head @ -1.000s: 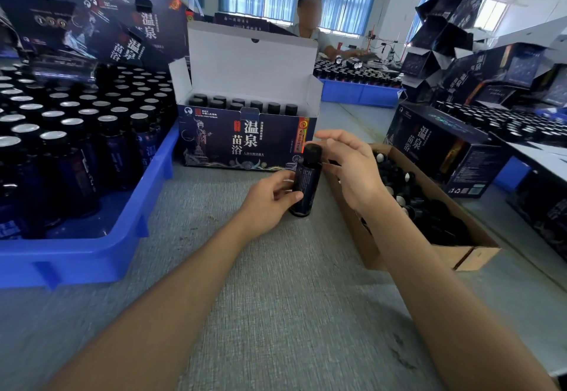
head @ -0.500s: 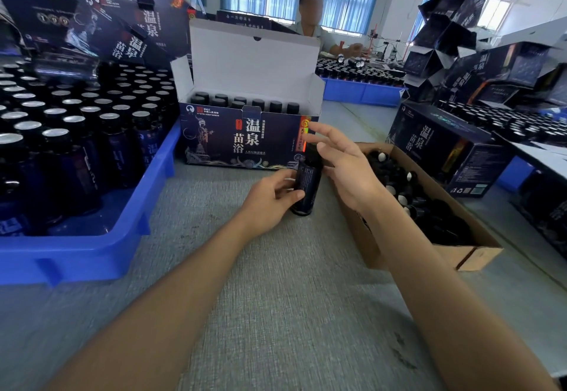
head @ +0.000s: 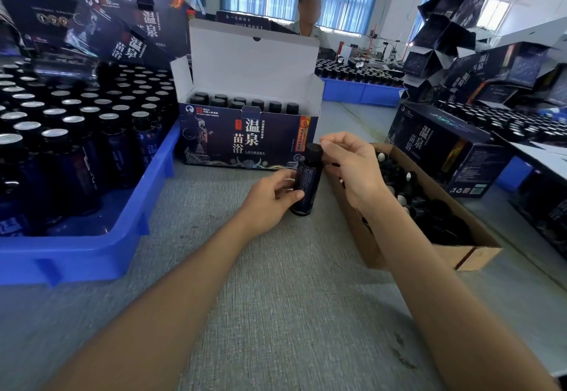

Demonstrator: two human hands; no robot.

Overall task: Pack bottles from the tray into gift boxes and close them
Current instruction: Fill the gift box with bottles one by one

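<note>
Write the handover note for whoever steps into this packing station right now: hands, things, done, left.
Left hand: grips the body of one dark bottle, which stands on the table in front of the gift box.
Right hand: fingers at the bottle's black cap; a firm pinch cannot be confirmed.
Gift box: open, lid flap up, partly filled with bottles along the back.
Blue tray: on the left, holding many bottles.
Cardboard box: on the right, holding loose black caps.
Left to do: put this bottle in, fill the box, close the flap.
</note>
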